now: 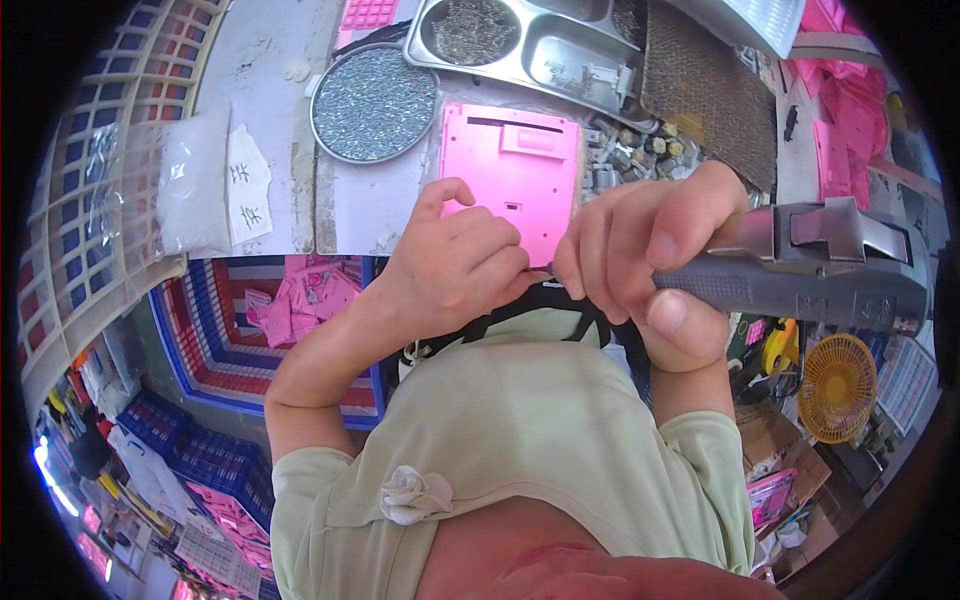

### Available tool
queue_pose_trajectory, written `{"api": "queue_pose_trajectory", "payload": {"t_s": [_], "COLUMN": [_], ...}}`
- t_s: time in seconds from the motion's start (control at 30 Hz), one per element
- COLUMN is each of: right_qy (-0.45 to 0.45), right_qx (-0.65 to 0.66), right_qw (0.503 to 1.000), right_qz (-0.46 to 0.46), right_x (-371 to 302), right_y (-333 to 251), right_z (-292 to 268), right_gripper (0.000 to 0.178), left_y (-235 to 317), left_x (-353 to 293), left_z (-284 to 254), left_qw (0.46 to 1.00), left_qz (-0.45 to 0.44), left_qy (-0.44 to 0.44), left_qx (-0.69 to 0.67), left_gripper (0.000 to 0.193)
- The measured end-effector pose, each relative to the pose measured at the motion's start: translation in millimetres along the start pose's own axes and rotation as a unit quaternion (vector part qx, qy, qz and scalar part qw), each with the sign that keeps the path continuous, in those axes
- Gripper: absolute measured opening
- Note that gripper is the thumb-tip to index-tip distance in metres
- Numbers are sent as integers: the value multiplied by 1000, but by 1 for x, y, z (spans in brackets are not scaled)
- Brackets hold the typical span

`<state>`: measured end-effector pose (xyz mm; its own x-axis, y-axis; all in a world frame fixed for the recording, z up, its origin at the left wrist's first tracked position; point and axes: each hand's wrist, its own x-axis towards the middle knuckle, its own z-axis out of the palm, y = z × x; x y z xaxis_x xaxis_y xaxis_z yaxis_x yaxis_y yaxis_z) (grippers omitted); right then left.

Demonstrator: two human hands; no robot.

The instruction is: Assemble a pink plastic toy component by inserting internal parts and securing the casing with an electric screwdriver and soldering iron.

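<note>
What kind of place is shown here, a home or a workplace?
Probably a small assembly workshop: a round tray of screws, a pink plastic panel on the bench, a grey power screwdriver in the right hand, and crates of pink parts.

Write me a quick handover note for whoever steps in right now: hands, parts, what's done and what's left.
Right hand: wrapped around the grey power screwdriver, its fingertips meeting the left hand's at the tool's tip.
Left hand: fingers pinched at that tip, apparently on a small screw; too small to confirm.
Pink plastic housing: flat on the bench just beyond the hands, untouched.
Round tray of screws sits behind it on the left, a steel compartment tray behind that.
Done: cannot tell whether any screws are in.
Left: probably seat the screw and drive it into the housing.
</note>
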<state>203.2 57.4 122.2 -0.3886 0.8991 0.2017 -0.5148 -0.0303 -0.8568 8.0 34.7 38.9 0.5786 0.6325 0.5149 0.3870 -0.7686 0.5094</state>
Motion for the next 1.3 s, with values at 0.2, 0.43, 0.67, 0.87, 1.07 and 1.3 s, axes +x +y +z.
{"api": "queue_pose_trajectory", "payload": {"t_s": [0.2, 0.43, 0.67, 0.87, 1.07, 1.3], "right_qy": [36, 35, 65, 23, 12, 3], "right_qx": [-37, -71, -80, -81, -86, -102], "right_qw": [999, 997, 995, 996, 996, 994], "right_qz": [16, -21, 11, -12, -17, -26], "right_x": [0, -18, -52, -67, -71, -72], "right_y": [4, 4, 6, 23, 32, 34], "right_z": [-6, -32, -35, -45, -44, -44], "right_gripper": [32, 31, 32, 28, 27, 25], "left_y": [-64, -127, -149, -152, -143, -118], "left_x": [12, -19, -24, -20, -20, -19], "left_z": [-24, -32, -36, -40, -42, -37], "left_qw": [993, 944, 940, 944, 937, 953], "left_qz": [-89, -245, -258, -258, -331, -284], "left_qy": [-5, 8, 21, -5, 27, 91], "left_qx": [80, 220, 220, 207, 108, 59], "left_gripper": [24, 15, 27, 30, 23, 16]}}
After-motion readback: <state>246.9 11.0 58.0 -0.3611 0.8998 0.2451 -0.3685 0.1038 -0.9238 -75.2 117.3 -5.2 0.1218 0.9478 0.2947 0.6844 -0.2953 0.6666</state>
